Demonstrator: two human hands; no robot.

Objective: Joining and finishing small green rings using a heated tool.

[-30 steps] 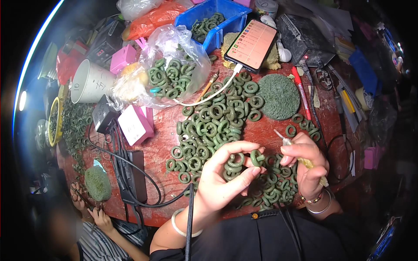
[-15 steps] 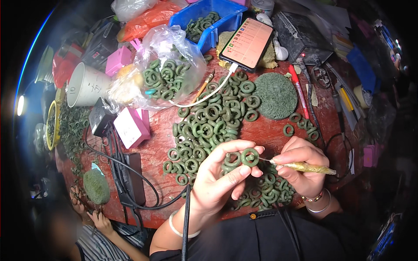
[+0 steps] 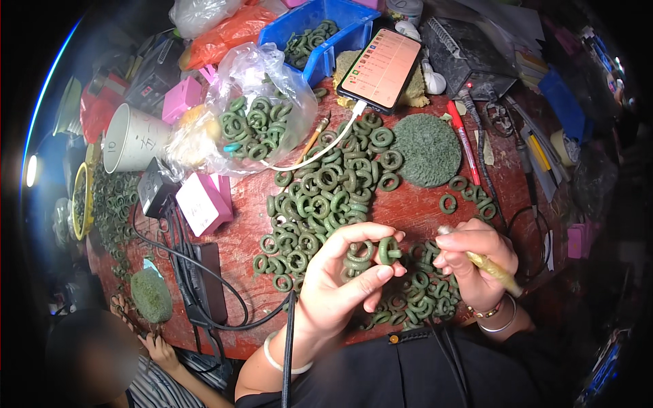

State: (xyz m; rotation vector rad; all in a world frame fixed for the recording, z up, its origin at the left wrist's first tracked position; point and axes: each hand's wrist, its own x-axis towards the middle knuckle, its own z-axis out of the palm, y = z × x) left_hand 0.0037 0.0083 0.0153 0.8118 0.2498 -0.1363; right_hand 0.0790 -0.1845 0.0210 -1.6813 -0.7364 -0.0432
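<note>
My left hand (image 3: 343, 285) grips several small green rings (image 3: 371, 255), one turned edge-on between thumb and forefinger. My right hand (image 3: 476, 265), just right of them, is closed on a thin tool (image 3: 491, 270) with a yellowish wrapped handle; its fine tip is hard to make out. A dense pile of green rings (image 3: 316, 190) covers the middle of the red table (image 3: 401, 211), with more rings (image 3: 422, 302) below and between my hands. A round textured green pad (image 3: 426, 149) lies behind my right hand.
Phone (image 3: 377, 68) with white cable, blue bin (image 3: 311, 41), clear bag of rings (image 3: 262, 115), cup (image 3: 136, 136), pink boxes (image 3: 203, 204), black cables (image 3: 180, 251), red pen (image 3: 462, 143), black device (image 3: 469, 54). At lower left, a co-worker's hand (image 3: 156, 350) beside another green pad (image 3: 151, 292).
The tool's tip met a ring half a second ago and has since drawn back rightward and tilted. The held ring has turned from facing me to edge-on.
</note>
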